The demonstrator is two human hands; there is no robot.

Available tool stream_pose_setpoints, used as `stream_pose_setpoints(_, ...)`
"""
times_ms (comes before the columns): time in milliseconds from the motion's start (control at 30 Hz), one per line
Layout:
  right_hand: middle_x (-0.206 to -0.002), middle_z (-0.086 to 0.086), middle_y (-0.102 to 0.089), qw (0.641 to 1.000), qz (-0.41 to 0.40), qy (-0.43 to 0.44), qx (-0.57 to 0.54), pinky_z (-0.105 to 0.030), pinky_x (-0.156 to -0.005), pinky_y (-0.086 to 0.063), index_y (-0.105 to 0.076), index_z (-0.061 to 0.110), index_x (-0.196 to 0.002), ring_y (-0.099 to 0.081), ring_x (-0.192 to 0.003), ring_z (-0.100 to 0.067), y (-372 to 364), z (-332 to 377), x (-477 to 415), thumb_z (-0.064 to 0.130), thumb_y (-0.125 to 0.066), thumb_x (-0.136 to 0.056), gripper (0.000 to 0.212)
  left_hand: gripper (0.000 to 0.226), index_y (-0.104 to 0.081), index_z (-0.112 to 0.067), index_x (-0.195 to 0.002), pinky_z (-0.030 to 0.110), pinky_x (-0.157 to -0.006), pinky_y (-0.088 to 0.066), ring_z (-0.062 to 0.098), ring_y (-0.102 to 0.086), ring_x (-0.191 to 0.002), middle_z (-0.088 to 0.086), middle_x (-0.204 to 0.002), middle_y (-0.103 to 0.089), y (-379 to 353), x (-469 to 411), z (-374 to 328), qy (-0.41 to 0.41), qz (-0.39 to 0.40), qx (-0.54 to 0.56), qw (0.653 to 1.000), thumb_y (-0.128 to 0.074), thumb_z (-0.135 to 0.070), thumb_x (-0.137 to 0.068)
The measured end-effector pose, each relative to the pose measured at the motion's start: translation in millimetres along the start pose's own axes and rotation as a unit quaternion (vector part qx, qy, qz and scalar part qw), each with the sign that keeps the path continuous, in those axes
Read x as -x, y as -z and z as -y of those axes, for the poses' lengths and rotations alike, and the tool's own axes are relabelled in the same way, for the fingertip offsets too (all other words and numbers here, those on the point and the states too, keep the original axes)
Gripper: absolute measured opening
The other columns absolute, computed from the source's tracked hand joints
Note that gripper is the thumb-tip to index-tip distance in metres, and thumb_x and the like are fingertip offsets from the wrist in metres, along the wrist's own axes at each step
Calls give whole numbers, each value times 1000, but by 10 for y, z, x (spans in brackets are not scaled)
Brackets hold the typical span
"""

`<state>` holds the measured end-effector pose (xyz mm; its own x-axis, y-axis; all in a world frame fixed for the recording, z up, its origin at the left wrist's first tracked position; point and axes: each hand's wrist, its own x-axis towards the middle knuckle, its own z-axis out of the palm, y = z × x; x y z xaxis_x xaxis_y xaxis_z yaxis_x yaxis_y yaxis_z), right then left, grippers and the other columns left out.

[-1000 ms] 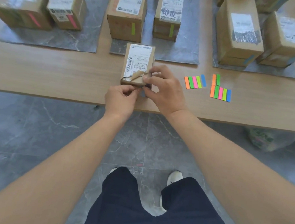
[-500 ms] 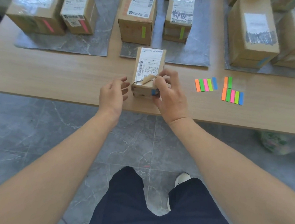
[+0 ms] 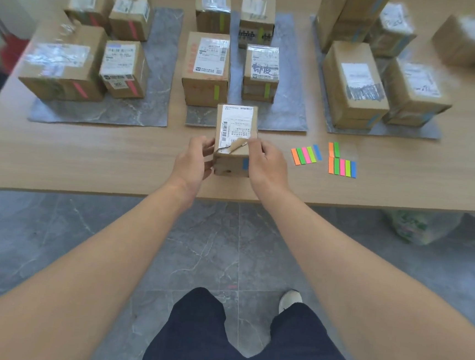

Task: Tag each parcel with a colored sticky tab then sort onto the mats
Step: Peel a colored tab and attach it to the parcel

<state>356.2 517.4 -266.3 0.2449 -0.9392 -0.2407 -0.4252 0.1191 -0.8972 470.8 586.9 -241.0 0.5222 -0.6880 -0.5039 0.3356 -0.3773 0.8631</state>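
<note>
Since the earlier frame our left hand (image 3: 193,158) has closed in, so it and our right hand (image 3: 266,165) both grip the blue-tabbed parcel (image 3: 234,133) near the table's (image 3: 89,152) front edge, long axis pointing away, the right mat (image 3: 413,131) lying back-right, nearer the right hand.

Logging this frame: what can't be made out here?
Head view only.
Too small: print on the label of the held parcel, partly under its curled corner.
Covered by the left hand and right hand: that parcel's side faces.
Blurred: far-right parcels, tab colours unreadable.
Cut off by the top edge: tall parcel on the right mat.
</note>
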Motion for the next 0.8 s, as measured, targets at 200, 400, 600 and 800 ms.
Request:
stream_pose_setpoints(200,-94,4,-62,999,-35,23,-6,-22,-59,-38,-66,16,-103,-53,-80,-8,236,473,192,43,-39,-107,39,44,-67,-16,-121,32,-91,-47,15,-60,-85,-7,-101,-69,-9,254,-466,-39,32,-34,998,-32,-35,-103)
stream_pose_setpoints(400,-74,7,-52,995,-64,69,-12,-24,-58,-38,-55,21,-74,-48,-69,-10,637,1000,404,38,-41,-107,40,43,-69,-19,-113,35,-92,-51,18,-63,-89,-1,-106,-72,-148,623,-1049,-89,44,-60,993,-32,-38,-102)
stream_pose_setpoints(600,-67,3,-49,995,-55,79,-26,-36,-59,-37,-46,19,-68,-47,-66,-19,1403,1406,515,43,-44,-102,41,36,-68,-19,-99,31,-79,-50,17,-62,-79,-2,-91,-73,-679,1104,-1563,-129,56,-66,988,-36,-35,-102)
stream_pose_setpoints(800,-75,-6,-60,995,-28,91,2,-35,-65,-43,-54,16,-74,-57,-73,-24,2288,1453,381,48,-46,-94,38,40,-70,-13,-108,35,-82,-54,20,-64,-81,2,-95,-72,-1477,1362,-1756,-154,49,-63,985,-37,-35,-103)
